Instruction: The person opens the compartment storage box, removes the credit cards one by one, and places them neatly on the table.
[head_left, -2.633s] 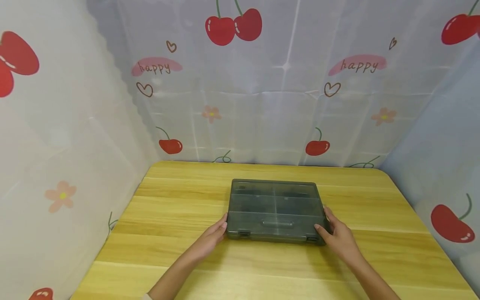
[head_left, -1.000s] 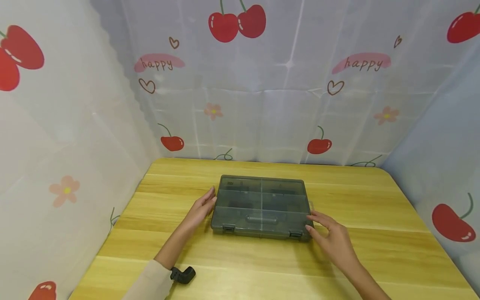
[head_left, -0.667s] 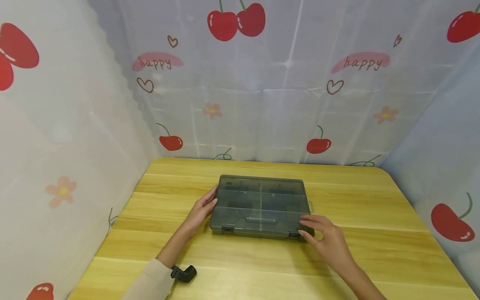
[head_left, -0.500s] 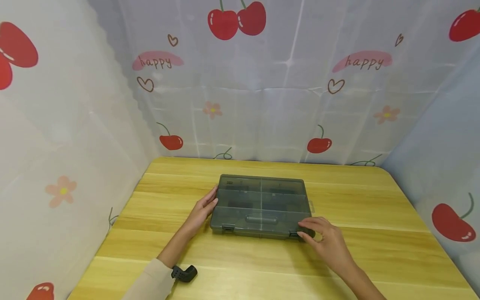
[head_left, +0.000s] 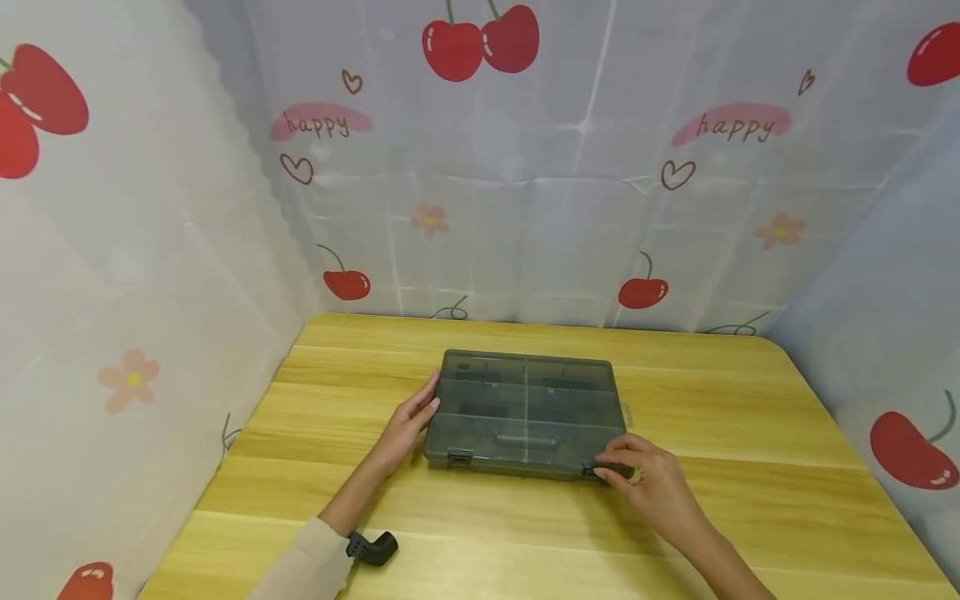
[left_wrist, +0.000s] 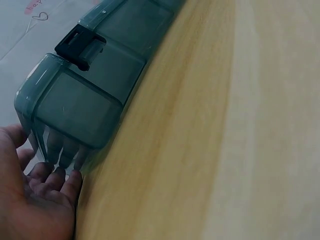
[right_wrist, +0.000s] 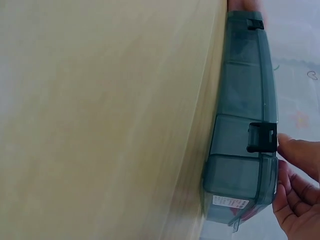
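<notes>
Where the storage box (head_left: pixel 480 404) lies, head view: flat on the wooden table (head_left: pixel 480 542), lid down, between the hands.
Left hand (head_left: pixel 401 432), head view: fingers extended and relaxed along the box's left side.
Right hand (head_left: pixel 654 483), head view: thumb and bent fingers almost together, pinching the box's front edge at the right latch (head_left: pixel 587 470).
Box's left end, left wrist view: fingertips rest against it, grip loose.
Right latch, right wrist view: thumb tip just beside it, fingers curled at the box's upper edge; sticker (right_wrist: pixel 230 202) on the end wall.
</notes>
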